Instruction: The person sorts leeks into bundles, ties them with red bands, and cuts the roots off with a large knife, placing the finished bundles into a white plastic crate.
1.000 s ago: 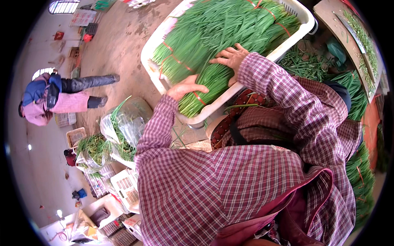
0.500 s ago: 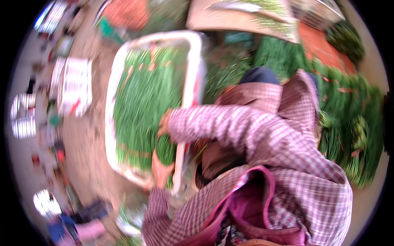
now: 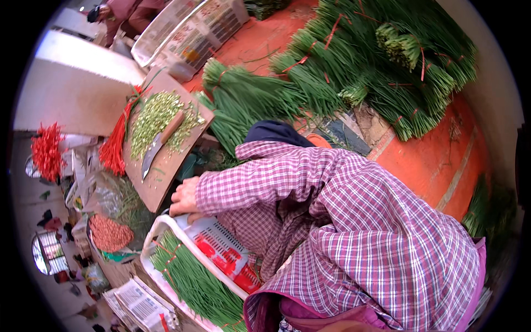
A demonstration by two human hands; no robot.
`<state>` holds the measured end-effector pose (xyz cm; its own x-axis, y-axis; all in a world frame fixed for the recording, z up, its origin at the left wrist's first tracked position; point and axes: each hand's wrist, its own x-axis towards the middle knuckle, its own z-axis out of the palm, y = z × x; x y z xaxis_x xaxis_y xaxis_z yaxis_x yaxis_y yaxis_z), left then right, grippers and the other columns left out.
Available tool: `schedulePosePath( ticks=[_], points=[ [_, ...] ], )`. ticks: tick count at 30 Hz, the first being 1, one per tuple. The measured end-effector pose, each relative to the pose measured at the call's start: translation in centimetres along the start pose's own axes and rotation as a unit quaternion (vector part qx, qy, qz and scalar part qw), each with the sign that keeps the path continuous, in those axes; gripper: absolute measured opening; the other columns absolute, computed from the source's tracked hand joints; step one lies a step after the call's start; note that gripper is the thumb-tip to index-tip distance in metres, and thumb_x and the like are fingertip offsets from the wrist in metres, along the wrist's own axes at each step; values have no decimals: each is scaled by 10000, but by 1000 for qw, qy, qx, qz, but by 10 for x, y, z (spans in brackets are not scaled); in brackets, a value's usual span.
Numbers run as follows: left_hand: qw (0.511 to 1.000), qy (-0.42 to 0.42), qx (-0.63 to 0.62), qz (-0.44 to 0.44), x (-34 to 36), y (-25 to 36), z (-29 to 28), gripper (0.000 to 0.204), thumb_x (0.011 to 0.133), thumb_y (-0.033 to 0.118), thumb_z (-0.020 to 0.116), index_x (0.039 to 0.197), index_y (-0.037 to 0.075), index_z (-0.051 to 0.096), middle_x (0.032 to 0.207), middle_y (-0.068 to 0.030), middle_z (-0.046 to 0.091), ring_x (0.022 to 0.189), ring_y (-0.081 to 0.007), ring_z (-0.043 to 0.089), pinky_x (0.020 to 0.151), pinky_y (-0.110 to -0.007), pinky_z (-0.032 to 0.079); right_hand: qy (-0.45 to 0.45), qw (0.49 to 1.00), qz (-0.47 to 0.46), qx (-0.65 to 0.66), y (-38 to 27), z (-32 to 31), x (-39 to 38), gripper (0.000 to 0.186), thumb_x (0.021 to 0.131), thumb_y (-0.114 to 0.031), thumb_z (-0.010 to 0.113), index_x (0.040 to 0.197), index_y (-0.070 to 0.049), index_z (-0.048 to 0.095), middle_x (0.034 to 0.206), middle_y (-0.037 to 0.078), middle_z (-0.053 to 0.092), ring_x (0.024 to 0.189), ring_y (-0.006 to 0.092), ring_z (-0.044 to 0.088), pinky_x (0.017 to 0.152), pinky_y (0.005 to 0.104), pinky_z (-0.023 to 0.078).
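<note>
My right hand [image 3: 186, 198] comes out of a checked pink sleeve and grips the corner rim of a white plastic basket [image 3: 206, 255], fingers bent down over it. Inside the basket lie green chive bunches [image 3: 191, 282], tied with orange-red bands. Just beyond this hand is a tilted wooden board [image 3: 160, 185]. It carries a knife [image 3: 157, 145] with a wooden handle and a heap of pale cut stem ends [image 3: 157, 113]. My left hand is out of sight, below the lower edge or behind my clothing.
Tied chive bunches [image 3: 310, 77] pile up on the orange-red floor sheet [image 3: 415, 177]. Red ties [image 3: 115, 141] hang over the board's left edge. White crates [image 3: 193, 36] stand at the back, near another person [image 3: 130, 19]. Folded paper [image 3: 141, 304] lies at lower left.
The view has swung to the right, and the basket now sits lower in it. My right hand has moved off the chives to the basket's corner; my left hand has left view.
</note>
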<state>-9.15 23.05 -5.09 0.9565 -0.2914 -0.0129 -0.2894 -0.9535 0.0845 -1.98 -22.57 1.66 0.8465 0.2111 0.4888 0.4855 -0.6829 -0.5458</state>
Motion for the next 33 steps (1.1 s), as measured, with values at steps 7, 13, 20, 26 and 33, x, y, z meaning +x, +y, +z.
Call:
schedulePosePath(
  ticks=[7,13,20,26,33],
  points=[
    [988,-145,-34,44,84,59,-26,725,737,314,759,1288,-67,483,1227,-260,562,1111,-356,560,982,-418,434,179,939,292,-34,85,-90,-201,384,851,-289,659,1182,-104,602,1043,91,661,993,257,642,853,384,513],
    [967,-244,-16,66,128,101,-41,684,768,347,732,1272,-55,504,1215,-251,574,1110,-357,560,979,-416,431,448,661,596,85,114,-101,-425,470,918,-302,614,1308,-54,529,1136,148,659,1051,202,633,933,340,500],
    [941,-331,20,62,162,143,-72,643,803,385,700,1253,-41,529,1200,-241,587,1108,-357,560,976,-414,427,703,349,619,-35,79,-248,-562,750,893,-428,645,1432,15,369,1330,191,533,1159,287,557,1005,407,447],
    [922,-378,38,76,192,172,-97,614,833,417,673,1236,-30,551,1187,-232,599,1107,-358,560,974,-412,423,527,230,812,96,115,-343,-571,890,814,-555,665,1453,-16,360,1369,158,510,1141,279,548,995,410,432],
    [913,-385,9,135,221,236,-104,590,869,455,641,1217,-16,576,1173,-222,613,1105,-358,560,970,-410,420,523,252,807,105,134,-374,-578,875,803,-558,669,1441,-28,390,1362,155,519,1127,280,558,983,422,432]
  ],
)
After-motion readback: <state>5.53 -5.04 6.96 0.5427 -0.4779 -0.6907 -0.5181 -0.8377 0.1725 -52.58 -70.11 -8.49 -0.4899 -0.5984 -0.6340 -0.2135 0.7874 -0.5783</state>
